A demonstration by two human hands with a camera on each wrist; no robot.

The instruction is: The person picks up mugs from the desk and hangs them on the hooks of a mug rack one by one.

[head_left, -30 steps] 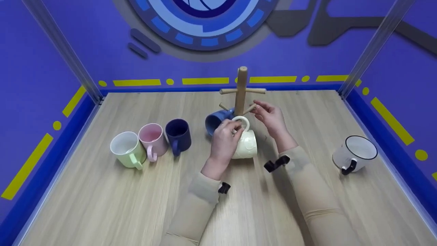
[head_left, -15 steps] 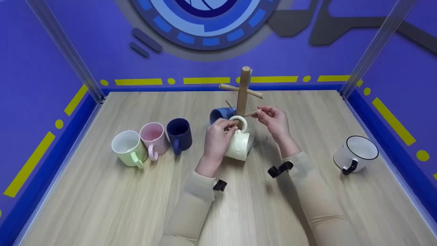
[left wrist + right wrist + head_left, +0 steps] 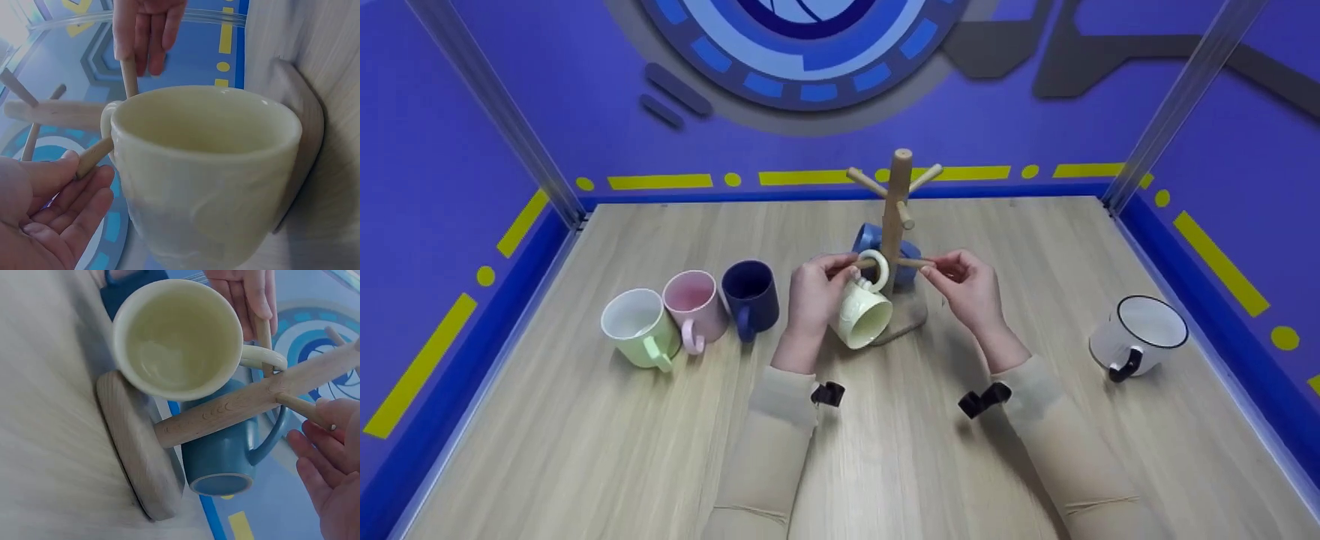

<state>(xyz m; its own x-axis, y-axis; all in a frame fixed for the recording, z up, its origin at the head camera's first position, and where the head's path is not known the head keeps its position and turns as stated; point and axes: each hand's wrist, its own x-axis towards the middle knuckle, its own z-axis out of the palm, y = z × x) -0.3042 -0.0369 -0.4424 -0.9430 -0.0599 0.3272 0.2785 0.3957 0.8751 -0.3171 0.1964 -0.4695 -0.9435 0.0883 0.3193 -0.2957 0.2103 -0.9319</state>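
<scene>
A wooden mug tree (image 3: 898, 206) stands mid-table. The cream mug (image 3: 861, 319) hangs by its handle from one of its lower pegs, tilted with its mouth toward the front. My left hand (image 3: 814, 292) pinches the end of that peg (image 3: 94, 157) between thumb and fingers. On the other side, my right hand (image 3: 971, 289) pinches the tip of a second lower peg (image 3: 304, 408), which bears no mug. Behind the post hangs a blue mug (image 3: 219, 450), partly hidden by the post and the cream mug in the head view. The upper pegs (image 3: 928, 176) carry nothing.
To the left stand a light green mug (image 3: 649, 341), a pink mug (image 3: 709, 319) and a dark blue mug (image 3: 761, 300), upright in a row. A white mug (image 3: 1114, 346) with black rim and handle stands far right. Blue walls (image 3: 997, 135) border the table.
The mug tree has turned, swinging the cream mug leftward and bringing its mouth to the front. My left hand has moved left with its peg; my right hand has come nearer and pinches a peg.
</scene>
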